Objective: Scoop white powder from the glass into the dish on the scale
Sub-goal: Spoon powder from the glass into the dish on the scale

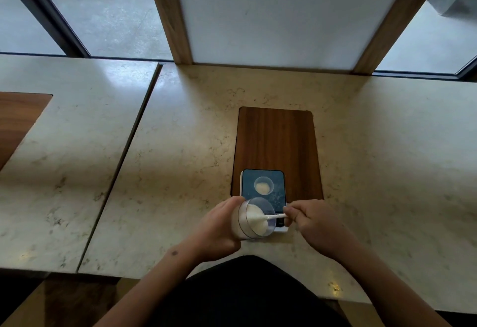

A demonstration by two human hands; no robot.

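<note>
On the pale stone bench (180,171), the left hand (219,228) is wrapped around a glass (254,219) that is tilted with its mouth toward the right, with white powder (255,219) inside. A white spoon (271,217) goes into this powder, and the right hand (312,220) pinches its handle. Just behind the 2 hands, the scale (277,189) lies on a wooden board (276,138) and carries a small dish (263,185) with some powder in it.
</note>
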